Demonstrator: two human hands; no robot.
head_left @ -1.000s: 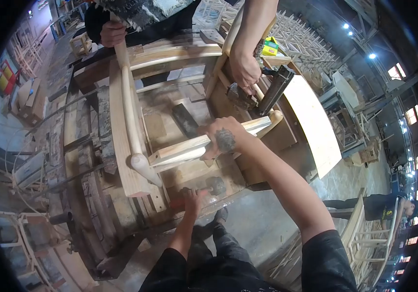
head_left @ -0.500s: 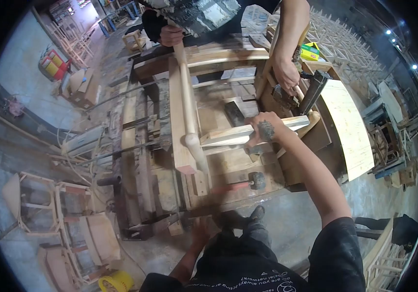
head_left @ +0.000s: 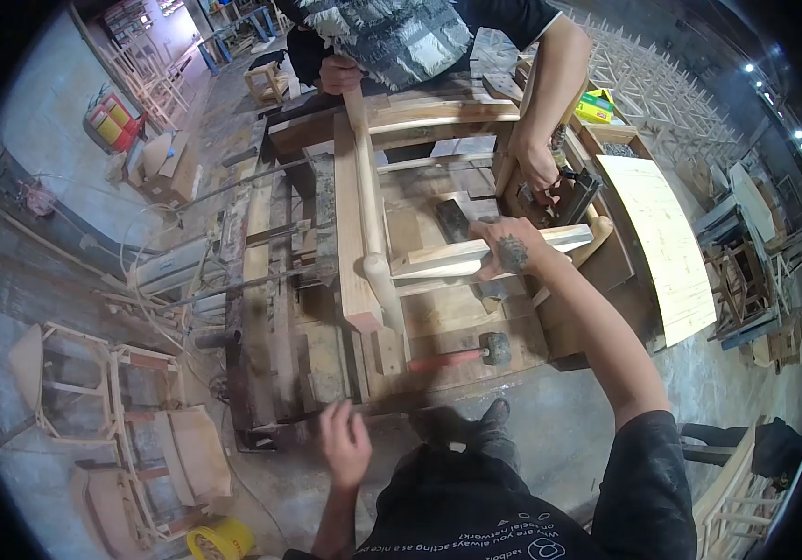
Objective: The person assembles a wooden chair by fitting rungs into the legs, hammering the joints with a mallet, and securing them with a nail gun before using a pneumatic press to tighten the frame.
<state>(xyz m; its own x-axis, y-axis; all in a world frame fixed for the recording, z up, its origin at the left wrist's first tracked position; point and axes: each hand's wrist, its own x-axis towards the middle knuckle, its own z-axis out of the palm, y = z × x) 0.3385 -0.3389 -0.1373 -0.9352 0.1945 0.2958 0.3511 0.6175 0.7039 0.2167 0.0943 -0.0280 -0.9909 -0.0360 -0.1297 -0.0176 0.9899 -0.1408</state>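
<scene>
Pale flat wooden rail [head_left: 476, 252] clamped in right hand [head_left: 506, 250] grip; left hand [head_left: 345, 446] open, empty.

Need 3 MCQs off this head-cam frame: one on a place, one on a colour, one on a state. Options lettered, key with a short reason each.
1. Where does the mallet lie?
A. on the workbench, near its front edge
B. on the floor
C. in the person's left hand

2. What colour is the mallet's handle?
A. blue
B. red
C. yellow

3. What is the person's right hand doing?
A. hanging free at the side
B. gripping the flat wooden rail of the chair frame
C. holding a drill

Key: 1 A, the mallet rests on the bench boards with no hand on it. 2 B, the handle reads red against the pale wood. 3 B, the fingers wrap over the rail, while the left hand is open and empty below the bench edge.
</scene>
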